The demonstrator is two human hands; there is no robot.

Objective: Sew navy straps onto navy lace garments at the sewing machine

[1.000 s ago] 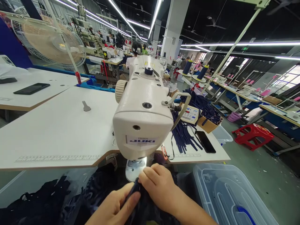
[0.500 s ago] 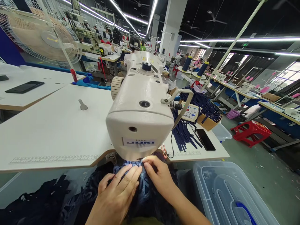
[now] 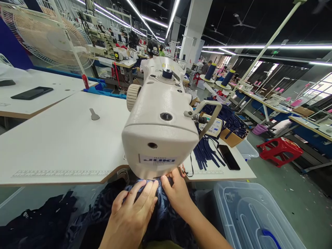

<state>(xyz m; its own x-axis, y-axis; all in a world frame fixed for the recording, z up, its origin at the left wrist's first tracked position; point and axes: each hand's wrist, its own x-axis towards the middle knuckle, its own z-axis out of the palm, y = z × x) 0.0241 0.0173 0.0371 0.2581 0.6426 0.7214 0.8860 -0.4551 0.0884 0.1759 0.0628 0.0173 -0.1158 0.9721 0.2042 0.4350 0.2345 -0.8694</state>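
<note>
A cream JUKI sewing machine (image 3: pixel 160 117) fills the middle of the view, its head pointing at me. Under its front end lies dark blue patterned fabric (image 3: pixel 158 211). My left hand (image 3: pixel 132 214) lies flat on the fabric, fingers stretched toward the needle area. My right hand (image 3: pixel 176 193) presses the fabric beside it, fingertips tucked under the machine head. The needle and presser foot are hidden behind the head.
White work table (image 3: pixel 64 145) extends left. Dark blue straps (image 3: pixel 207 152), a black phone (image 3: pixel 228 157) and a cardboard box (image 3: pixel 230 138) sit to the right. A clear plastic bin (image 3: pixel 249 218) stands at lower right. A fan (image 3: pixel 49 38) and other workstations stand behind; a red stool (image 3: pixel 280 147) is on the floor.
A second ago both hands pinched a fold of fabric below the presser foot. They have since flattened on the fabric and slid forward under the machine head.
</note>
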